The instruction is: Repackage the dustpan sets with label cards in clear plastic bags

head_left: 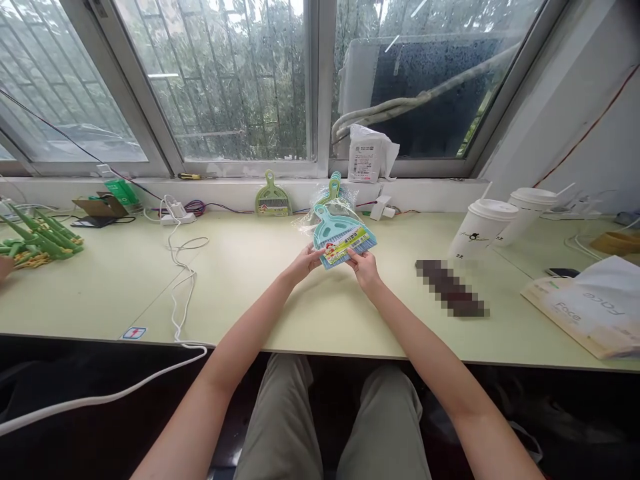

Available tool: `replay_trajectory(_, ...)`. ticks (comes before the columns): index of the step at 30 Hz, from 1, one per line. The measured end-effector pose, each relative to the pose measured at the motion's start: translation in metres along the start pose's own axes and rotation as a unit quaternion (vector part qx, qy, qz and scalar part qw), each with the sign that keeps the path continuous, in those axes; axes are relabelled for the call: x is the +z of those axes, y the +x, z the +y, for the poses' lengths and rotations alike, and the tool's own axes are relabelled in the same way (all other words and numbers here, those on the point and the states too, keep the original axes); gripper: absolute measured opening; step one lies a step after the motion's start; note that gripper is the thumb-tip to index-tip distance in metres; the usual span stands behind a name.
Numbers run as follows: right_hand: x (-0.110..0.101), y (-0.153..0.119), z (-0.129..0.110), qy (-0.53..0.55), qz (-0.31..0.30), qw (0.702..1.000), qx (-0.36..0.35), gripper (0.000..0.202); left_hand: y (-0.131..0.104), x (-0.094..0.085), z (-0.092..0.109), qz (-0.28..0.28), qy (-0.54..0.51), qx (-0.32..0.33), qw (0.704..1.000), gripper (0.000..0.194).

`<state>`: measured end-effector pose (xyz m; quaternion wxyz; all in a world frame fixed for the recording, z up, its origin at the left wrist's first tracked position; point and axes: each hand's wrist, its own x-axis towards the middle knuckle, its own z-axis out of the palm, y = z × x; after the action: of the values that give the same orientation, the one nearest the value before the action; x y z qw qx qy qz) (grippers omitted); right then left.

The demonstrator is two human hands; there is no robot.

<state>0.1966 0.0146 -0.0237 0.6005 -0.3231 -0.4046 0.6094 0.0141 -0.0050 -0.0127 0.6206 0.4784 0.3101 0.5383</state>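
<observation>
A light blue dustpan and brush set with a yellow-green label is held tilted above the table. My left hand grips its lower left edge, and my right hand pinches the lower edge to the right, thumb on the label. Clear plastic film shows around the set's upper part. Right behind it, a green dustpan set leans against the wall below the window. Another green set stands against the wall farther left, touched by neither hand.
The pale green table carries two lidded cups and a tissue pack at right. White cables cross its left part. Green plant-like items lie far left, beside part of another person's hand. A white package stands on the sill.
</observation>
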Motion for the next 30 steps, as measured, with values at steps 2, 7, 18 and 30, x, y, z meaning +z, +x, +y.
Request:
replay_trajectory(2, 0.000, 0.000, 0.000, 0.010, 0.004, 1.000, 0.006, 0.033, 0.001, 0.001, -0.002, 0.021, 0.002, -0.001, 1.000, 0.044)
replay_trajectory(7, 0.000, -0.002, -0.009, 0.015, -0.020, 0.999, 0.023, 0.030, 0.008, -0.008, 0.004, 0.125, -0.001, 0.016, 0.992, 0.045)
replay_trajectory(18, -0.010, 0.002, -0.026, -0.063, -0.115, 0.983, 0.131, 0.019, -0.006, -0.049, 0.038, 0.203, -0.003, 0.112, 0.973, 0.049)
replay_trajectory(30, -0.018, 0.000, -0.030, -0.088, -0.150, 0.976, 0.129, 0.020, -0.007, -0.062, 0.038, 0.212, -0.020, 0.122, 0.969, 0.054)
